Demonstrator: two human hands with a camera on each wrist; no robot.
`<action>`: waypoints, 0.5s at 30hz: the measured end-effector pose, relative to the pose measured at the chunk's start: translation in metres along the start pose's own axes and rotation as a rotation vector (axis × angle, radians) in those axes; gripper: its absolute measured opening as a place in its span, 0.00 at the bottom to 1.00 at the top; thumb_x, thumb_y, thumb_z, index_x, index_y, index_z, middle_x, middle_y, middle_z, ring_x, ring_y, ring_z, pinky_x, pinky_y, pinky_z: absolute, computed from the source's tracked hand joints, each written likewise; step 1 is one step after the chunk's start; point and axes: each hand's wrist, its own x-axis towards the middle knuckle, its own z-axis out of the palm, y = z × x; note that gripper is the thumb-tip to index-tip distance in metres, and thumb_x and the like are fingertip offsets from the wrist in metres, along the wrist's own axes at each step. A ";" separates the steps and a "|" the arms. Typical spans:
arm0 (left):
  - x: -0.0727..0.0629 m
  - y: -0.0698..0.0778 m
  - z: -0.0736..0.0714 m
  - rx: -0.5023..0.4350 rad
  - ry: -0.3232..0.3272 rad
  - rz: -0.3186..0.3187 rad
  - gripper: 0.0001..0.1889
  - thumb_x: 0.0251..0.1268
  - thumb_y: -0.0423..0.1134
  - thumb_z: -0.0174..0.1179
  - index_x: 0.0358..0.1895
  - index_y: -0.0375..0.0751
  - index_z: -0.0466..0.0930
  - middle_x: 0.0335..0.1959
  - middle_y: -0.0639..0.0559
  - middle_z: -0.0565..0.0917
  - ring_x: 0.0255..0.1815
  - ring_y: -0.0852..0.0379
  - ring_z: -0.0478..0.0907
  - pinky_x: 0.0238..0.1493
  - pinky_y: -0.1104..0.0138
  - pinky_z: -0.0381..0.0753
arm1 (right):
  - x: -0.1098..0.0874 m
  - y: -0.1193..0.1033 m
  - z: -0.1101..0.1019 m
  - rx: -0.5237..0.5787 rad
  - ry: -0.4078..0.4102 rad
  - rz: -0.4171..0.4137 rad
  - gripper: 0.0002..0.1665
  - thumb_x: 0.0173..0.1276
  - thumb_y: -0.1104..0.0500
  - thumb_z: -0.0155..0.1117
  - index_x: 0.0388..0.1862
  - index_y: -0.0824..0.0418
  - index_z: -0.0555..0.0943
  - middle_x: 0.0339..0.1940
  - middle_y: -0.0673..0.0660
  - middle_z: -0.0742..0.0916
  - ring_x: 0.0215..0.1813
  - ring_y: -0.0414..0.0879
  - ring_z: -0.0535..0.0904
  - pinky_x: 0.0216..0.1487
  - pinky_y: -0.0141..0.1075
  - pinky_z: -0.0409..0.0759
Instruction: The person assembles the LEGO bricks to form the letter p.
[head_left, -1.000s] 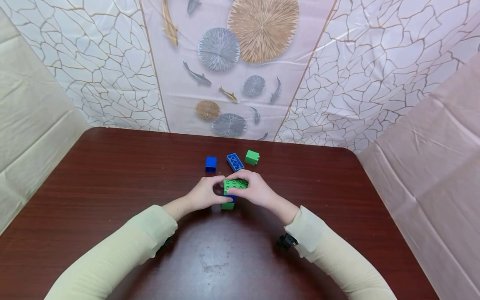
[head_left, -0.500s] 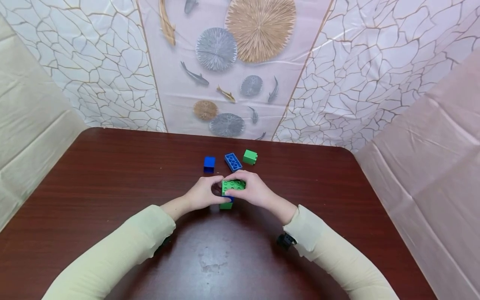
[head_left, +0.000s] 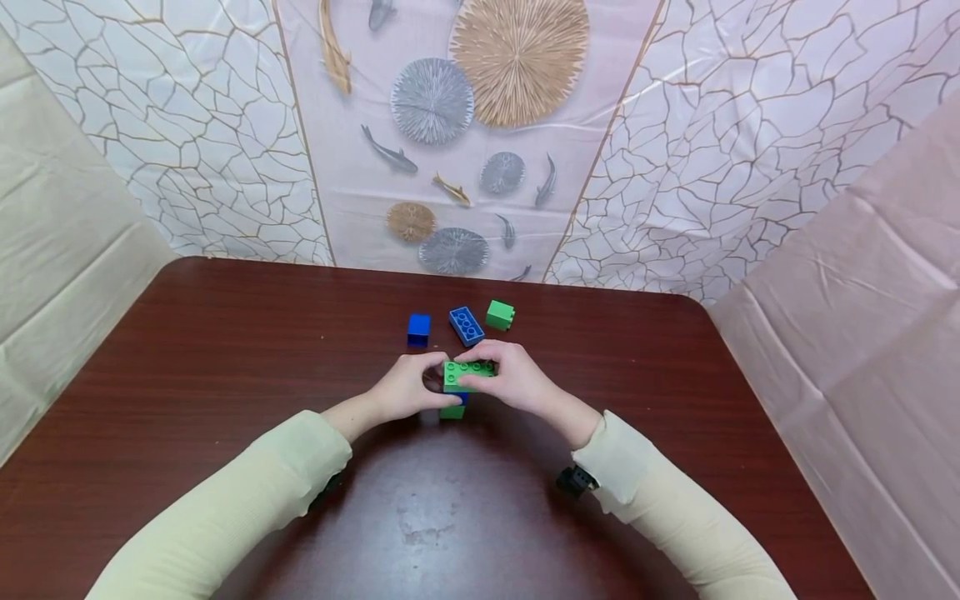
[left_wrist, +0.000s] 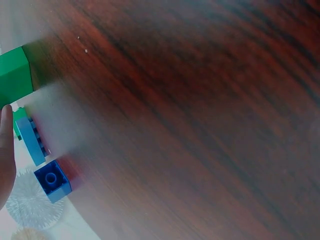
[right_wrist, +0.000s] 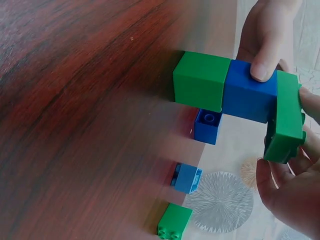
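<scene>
A short tower stands before me: a green block (right_wrist: 200,77) at the bottom on the table, a blue block (right_wrist: 250,92) on it, and a long green brick (head_left: 453,381) with studs on top. The long brick overhangs to the right. My left hand (head_left: 405,387) pinches the blue block, its thumb on the near face. My right hand (head_left: 521,379) grips the long green brick between thumb and fingers. In the left wrist view only part of the left hand (left_wrist: 6,155) shows, beside the bottom green block (left_wrist: 16,75).
Behind the tower lie a blue block (head_left: 419,330), a long blue brick (head_left: 467,326) with its hollow underside showing, and a green block (head_left: 499,315) on its side. They rest on the dark wooden table (head_left: 247,350), near the patterned backdrop (head_left: 360,225).
The right hand and its thumb have shifted slightly right, uncovering more of the long green brick's left end. The left hand keeps its hold on the blue block.
</scene>
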 end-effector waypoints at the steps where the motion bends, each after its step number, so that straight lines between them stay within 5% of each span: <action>1: 0.000 0.000 0.000 -0.003 -0.002 -0.002 0.15 0.50 0.42 0.71 0.37 0.44 0.74 0.35 0.51 0.82 0.36 0.61 0.80 0.41 0.70 0.81 | 0.000 0.000 0.000 -0.003 -0.001 0.005 0.17 0.59 0.56 0.68 0.48 0.59 0.83 0.44 0.55 0.86 0.45 0.45 0.79 0.42 0.31 0.78; 15: 0.001 0.000 0.000 -0.017 0.001 0.013 0.15 0.50 0.41 0.71 0.36 0.43 0.73 0.35 0.51 0.82 0.38 0.59 0.81 0.42 0.71 0.82 | -0.001 -0.004 -0.003 -0.039 -0.031 0.042 0.18 0.61 0.56 0.67 0.50 0.60 0.83 0.47 0.56 0.86 0.47 0.46 0.79 0.43 0.32 0.78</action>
